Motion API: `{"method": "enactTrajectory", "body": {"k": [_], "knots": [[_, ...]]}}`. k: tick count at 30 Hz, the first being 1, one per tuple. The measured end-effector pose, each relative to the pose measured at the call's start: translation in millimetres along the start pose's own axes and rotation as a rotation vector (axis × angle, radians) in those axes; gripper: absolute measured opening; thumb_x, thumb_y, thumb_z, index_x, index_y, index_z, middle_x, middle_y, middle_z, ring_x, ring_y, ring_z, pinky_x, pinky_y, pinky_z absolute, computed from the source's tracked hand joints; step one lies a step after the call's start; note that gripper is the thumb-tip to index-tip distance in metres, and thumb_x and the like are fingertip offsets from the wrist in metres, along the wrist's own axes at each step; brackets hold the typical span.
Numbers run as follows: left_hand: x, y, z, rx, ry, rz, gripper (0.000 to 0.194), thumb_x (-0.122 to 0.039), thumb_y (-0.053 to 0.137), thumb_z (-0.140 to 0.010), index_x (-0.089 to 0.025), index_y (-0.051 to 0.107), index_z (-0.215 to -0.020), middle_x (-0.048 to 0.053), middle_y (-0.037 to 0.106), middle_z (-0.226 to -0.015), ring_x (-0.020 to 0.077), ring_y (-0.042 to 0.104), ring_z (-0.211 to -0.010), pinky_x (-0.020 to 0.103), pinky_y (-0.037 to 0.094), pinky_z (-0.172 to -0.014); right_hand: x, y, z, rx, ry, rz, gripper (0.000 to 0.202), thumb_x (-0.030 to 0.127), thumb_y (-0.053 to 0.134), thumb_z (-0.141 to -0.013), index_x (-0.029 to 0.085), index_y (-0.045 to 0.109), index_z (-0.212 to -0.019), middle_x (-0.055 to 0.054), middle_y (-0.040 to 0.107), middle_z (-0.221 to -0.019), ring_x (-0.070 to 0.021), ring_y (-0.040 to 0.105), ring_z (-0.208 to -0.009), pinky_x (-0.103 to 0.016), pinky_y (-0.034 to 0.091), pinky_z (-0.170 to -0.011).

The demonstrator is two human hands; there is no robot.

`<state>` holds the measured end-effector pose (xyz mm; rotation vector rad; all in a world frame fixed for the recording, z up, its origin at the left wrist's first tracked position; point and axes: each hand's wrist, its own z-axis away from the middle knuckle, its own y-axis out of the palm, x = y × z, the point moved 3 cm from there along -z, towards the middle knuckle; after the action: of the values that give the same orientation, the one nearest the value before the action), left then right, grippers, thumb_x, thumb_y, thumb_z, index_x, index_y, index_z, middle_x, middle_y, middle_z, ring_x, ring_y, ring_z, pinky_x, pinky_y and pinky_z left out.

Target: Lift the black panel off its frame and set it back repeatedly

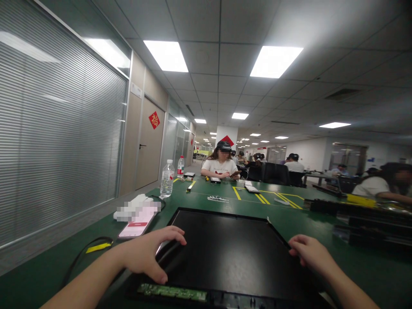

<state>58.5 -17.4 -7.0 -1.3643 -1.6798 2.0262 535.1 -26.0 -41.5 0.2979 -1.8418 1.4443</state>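
A black flat screen panel (231, 253) lies on the green table in front of me, its dark surface facing up. Along its near edge runs a green circuit board (174, 292). My left hand (154, 253) is at the panel's left side, thumb and fingers spread apart, with the thumb tip close to the circuit board. At the right edge of the panel, my right hand (305, 251) has its fingers pinched together at the frame; whatever may be between them is too small to make out.
Left of the panel are a phone (137, 227), a white object (131, 208), a water bottle (166, 179) and a cable with a yellow tag (98, 247). Black strips (363, 227) are stacked at the right. Across the green table (199, 198) sits a person (220, 165).
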Motion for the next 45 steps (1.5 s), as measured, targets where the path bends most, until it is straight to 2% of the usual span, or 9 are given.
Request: {"method": "enactTrajectory", "body": {"k": [18, 31, 45], "knots": [[1.5, 0.4, -2.0, 0.029, 0.037, 0.009, 0.073, -0.031, 0.076, -0.047, -0.034, 0.049, -0.116, -0.002, 0.038, -0.136, 0.0258, 0.037, -0.123, 0.036, 0.025, -0.105, 4.4, -1.8, 3.8, -0.008, 0.005, 0.007, 0.023, 0.034, 0.044, -0.073, 0.018, 0.060, -0.076, -0.005, 0.069, -0.067, -0.0114, 0.055, -0.041, -0.023, 0.038, -0.044], [-5.6, 0.3, -0.7, -0.029, 0.110, 0.017, 0.066, -0.034, 0.074, -0.048, -0.030, 0.054, -0.111, 0.001, 0.043, -0.132, 0.0266, 0.042, -0.118, 0.036, 0.029, -0.102, 1.2, 1.3, 0.1, -0.005, 0.017, -0.001, 0.024, 0.034, 0.044, -0.074, 0.018, 0.060, -0.079, -0.005, 0.068, -0.068, -0.0107, 0.054, -0.040, -0.022, 0.039, -0.043], [-8.3, 3.3, -2.3, -0.045, 0.154, -0.004, 0.062, -0.019, 0.071, -0.047, -0.029, 0.056, -0.106, 0.000, 0.046, -0.129, 0.0250, 0.045, -0.115, 0.034, 0.031, -0.100, -4.3, 2.1, -4.2, 0.000, 0.015, -0.004, 0.025, 0.035, 0.044, -0.073, 0.017, 0.060, -0.080, -0.006, 0.068, -0.067, -0.0104, 0.053, -0.038, -0.022, 0.038, -0.041]]}}
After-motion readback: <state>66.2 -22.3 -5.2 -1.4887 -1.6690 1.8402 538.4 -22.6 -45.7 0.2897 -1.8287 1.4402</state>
